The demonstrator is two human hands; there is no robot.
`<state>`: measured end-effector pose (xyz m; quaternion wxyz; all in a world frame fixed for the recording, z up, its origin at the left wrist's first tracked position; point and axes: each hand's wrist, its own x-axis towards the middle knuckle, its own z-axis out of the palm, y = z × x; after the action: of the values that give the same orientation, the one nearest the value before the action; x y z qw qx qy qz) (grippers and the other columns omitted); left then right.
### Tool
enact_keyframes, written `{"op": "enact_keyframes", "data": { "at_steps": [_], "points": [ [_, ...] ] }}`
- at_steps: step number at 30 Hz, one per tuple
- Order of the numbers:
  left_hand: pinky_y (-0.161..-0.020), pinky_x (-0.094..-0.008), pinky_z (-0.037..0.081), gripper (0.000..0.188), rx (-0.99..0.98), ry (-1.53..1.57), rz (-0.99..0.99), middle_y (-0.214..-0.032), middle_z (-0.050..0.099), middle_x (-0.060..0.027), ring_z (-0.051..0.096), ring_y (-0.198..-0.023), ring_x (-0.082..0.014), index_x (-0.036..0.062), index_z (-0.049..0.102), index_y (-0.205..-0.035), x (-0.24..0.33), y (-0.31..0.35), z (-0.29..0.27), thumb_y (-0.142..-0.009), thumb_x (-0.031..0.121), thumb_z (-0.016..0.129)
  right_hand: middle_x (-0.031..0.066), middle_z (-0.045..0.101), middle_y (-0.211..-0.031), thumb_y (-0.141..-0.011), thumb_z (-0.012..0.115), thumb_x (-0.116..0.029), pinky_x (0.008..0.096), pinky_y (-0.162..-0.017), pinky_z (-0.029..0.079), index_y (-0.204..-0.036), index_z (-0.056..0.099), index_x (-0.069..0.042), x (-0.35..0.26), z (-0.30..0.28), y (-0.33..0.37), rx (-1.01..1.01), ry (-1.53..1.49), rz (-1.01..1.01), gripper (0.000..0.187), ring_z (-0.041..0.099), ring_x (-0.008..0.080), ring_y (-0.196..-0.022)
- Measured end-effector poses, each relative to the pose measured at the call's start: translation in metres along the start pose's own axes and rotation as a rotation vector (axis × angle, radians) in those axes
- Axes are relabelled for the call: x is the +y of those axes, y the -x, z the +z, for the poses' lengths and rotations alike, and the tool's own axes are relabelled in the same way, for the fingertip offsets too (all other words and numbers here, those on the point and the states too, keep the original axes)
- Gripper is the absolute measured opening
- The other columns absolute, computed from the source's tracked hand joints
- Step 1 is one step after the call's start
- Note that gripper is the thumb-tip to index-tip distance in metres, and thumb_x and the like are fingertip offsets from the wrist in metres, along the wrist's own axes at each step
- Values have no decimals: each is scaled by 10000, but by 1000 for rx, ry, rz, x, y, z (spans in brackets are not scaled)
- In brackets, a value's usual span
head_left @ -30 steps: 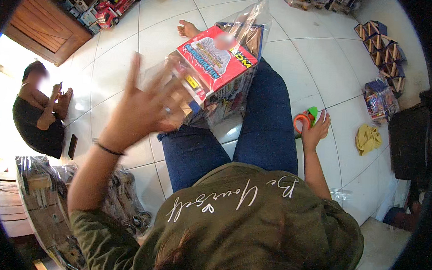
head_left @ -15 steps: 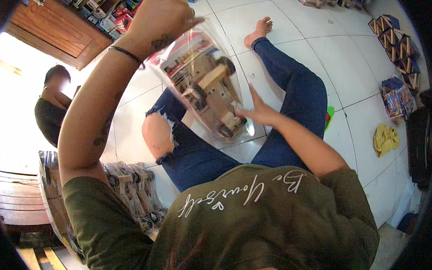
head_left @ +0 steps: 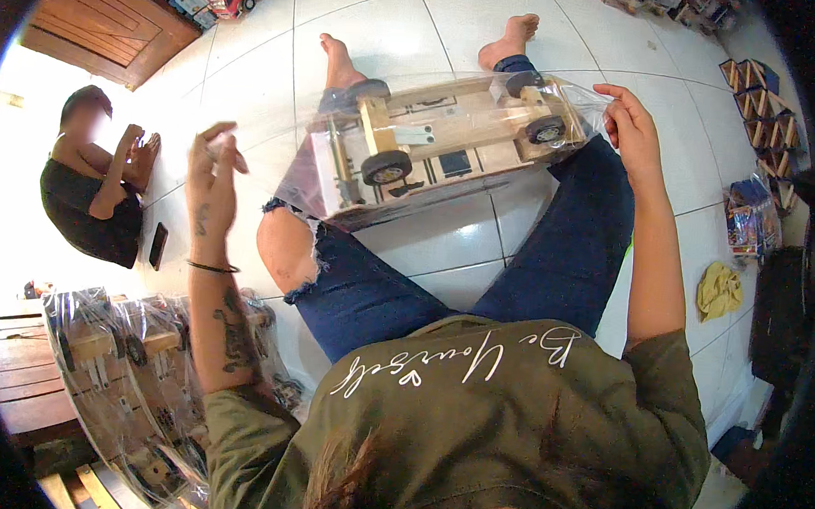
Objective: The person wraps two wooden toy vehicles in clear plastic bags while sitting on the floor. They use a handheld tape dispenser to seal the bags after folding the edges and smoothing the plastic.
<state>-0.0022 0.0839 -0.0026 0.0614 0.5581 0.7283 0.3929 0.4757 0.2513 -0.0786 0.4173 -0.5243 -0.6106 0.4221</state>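
Note:
A wooden toy truck [head_left: 460, 133] in a clear plastic bag [head_left: 303, 177] lies across my lower legs, its underside and black wheels facing up. At the bag's right end, my right hand [head_left: 633, 133] has its fingers curled at the gathered plastic, seemingly pinching it. My left hand [head_left: 213, 166] is raised beside the bag's left end, apart from the truck. Its fingers are bent and loosely apart, slightly blurred, with no held thing that I can make out.
Several wrapped wooden toy vehicles [head_left: 134, 369] stand at my left by a slatted wooden bench [head_left: 19, 363]. A person [head_left: 93, 187] sits at the left near a dark phone [head_left: 158, 245]. A yellow cloth [head_left: 720, 292] and wooden triangular lattice pieces [head_left: 760, 125] lie at right.
The bagged truck has gone from hanging upright under my left hand to lying sideways across my legs. My left hand has let go and lowered; my right hand has moved to the bag's right end.

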Motion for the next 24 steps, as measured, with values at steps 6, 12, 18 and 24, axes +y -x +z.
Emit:
{"op": "enact_keyframes", "data": {
  "at_steps": [6, 12, 18, 24],
  "points": [
    [-987, -429, 357, 382, 86, -4, -43, -1177, 604, -119, 506, -1132, -297, 26, 660, -703, -33, 62, 41, -976, 230, 488, 58, 543, -652, -835, 530, -102, 308, -612, 438, -1066, 592, -69, -11, 18, -2, 47, 540, -98, 241, 551, 176, -637],
    [-1030, -443, 300, 349, 101, -75, 60, -1198, 598, -96, 500, -1117, -279, 48, 653, -688, -37, 79, 43, -964, 206, 510, 92, 501, -1359, -659, 777, -332, 466, -1033, 329, -1364, 447, -158, -62, 88, 23, -216, 711, -957, 798, 452, 292, -1252],
    [-1127, -543, 173, 154, 341, -343, 160, -1205, 579, -119, 478, -1209, -290, 69, 648, -948, 10, 72, 57, -840, 179, 651, 70, 626, -958, -781, 663, -241, 393, -869, 465, -968, 625, -77, -42, 137, -14, -604, 845, -1068, 252, 598, 260, -971],
    [-1035, -429, 380, 546, -294, -453, 625, -1220, 565, -160, 525, -1150, -319, 22, 572, -1218, 88, 34, 157, -789, 339, 690, 79, 619, -876, -816, 605, -175, 370, -815, 486, -868, 622, -62, -27, 119, -17, -571, 796, -1138, 125, 610, 262, -890]
  ]
}}
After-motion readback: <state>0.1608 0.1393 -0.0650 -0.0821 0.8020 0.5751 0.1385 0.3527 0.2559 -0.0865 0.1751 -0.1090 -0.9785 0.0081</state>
